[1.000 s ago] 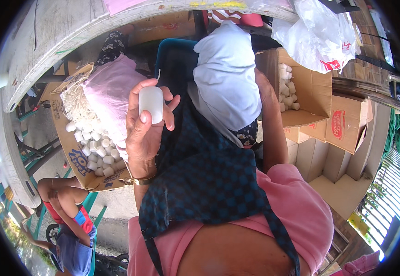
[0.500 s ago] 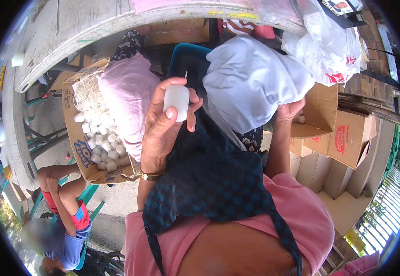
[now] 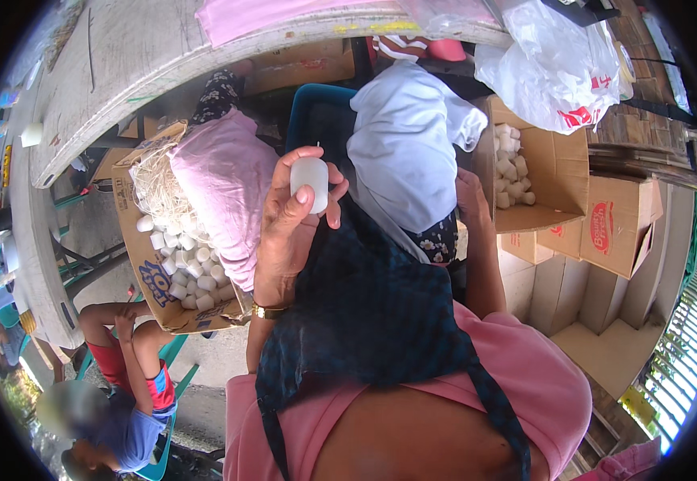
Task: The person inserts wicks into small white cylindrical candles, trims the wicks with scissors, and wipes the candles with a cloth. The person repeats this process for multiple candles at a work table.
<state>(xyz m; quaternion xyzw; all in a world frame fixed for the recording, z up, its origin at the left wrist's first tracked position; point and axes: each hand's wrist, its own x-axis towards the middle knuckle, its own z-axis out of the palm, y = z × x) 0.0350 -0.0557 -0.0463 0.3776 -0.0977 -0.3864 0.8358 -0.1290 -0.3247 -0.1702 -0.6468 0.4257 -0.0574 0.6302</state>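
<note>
Candle (image 3: 308, 184): while the left hand (image 3: 291, 207) pinches it, long axis toward twelve o'clock (wick (image 3: 318, 144) leading).
Right hand (image 3: 471, 196): cannot tell its grip.

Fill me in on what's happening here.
A person holds a white candle up in the left hand, wick on top. The right hand is down beside the white cloth; whether it grips anything is unclear. Similar white pieces lie in a cardboard box at left, beside the pink cloth, and in another at right. Someone else sits at lower left.
</note>
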